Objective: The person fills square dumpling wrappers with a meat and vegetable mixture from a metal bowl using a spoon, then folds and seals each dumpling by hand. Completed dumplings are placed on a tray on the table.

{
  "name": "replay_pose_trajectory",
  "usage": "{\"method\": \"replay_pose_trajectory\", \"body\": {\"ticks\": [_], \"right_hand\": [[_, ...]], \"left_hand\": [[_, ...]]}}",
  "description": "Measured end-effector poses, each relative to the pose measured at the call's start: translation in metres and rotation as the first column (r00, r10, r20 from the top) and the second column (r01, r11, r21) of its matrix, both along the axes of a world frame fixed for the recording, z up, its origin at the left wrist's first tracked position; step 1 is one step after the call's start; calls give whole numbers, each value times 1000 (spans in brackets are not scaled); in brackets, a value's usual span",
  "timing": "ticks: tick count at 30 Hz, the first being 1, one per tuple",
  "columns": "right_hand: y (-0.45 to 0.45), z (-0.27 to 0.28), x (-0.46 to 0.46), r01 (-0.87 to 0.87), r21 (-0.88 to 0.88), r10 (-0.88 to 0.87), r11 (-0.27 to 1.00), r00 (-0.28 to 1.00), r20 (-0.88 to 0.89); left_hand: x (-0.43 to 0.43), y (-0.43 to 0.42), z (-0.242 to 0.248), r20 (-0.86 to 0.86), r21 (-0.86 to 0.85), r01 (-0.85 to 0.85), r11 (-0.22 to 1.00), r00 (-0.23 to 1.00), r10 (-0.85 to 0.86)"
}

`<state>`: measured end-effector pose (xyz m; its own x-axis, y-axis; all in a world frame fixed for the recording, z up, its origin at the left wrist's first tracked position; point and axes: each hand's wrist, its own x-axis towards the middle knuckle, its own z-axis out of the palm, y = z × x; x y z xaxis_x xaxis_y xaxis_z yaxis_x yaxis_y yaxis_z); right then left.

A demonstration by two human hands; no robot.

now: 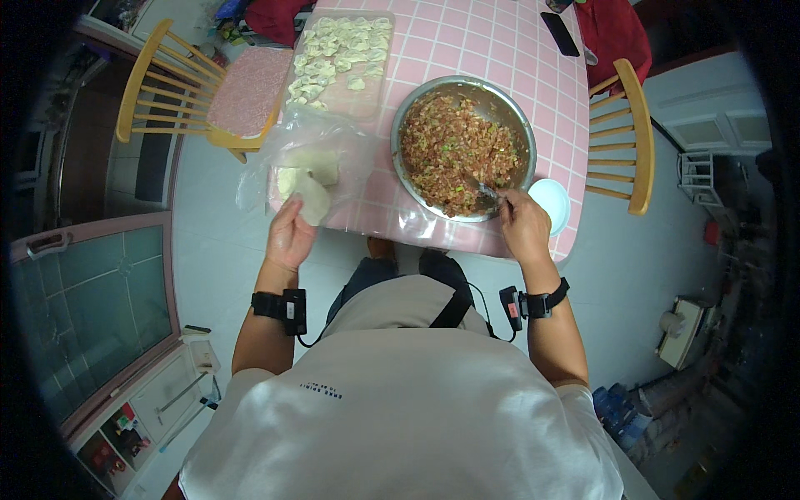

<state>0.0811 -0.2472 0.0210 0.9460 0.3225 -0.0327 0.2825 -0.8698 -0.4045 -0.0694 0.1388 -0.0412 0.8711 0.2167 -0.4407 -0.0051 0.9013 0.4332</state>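
A dough wrapper (312, 201) is pinched in my left hand (290, 234), at the table's front left. Just beyond it, stacks of pale wrappers (322, 164) lie in and around a clear plastic bag (359, 140). My right hand (525, 225) grips a metal utensil (480, 186) whose end dips into minced filling. That filling (459, 150), flecked with green, fills much of a steel bowl (530, 134). A translucent tray (365, 109) at the back left bears rows of folded dumplings (340, 47).
Beside my right hand sits a small white bowl (551, 203). The table (462, 37) wears a pink checked cover. A black phone (560, 34) lies at its far right. Wooden chairs stand left (147, 94) and right (639, 137), the right one partly under red cloth (615, 40).
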Motion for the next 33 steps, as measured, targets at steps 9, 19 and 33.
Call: {"method": "replay_pose_trajectory", "body": {"ticks": [9,19,33], "right_hand": [[15,-8,3,-107,-38,107,994,994,-12],[29,-13,9,-139,-69,129,988,983,-131],[14,-32,28,304,448,98,841,728,-678]], "left_hand": [[38,-56,27,105,-78,219,973,972,-210],[54,-75,39,29,-136,273,952,962,-272],[72,-68,41,-147,-18,256,967,956,-256]]}}
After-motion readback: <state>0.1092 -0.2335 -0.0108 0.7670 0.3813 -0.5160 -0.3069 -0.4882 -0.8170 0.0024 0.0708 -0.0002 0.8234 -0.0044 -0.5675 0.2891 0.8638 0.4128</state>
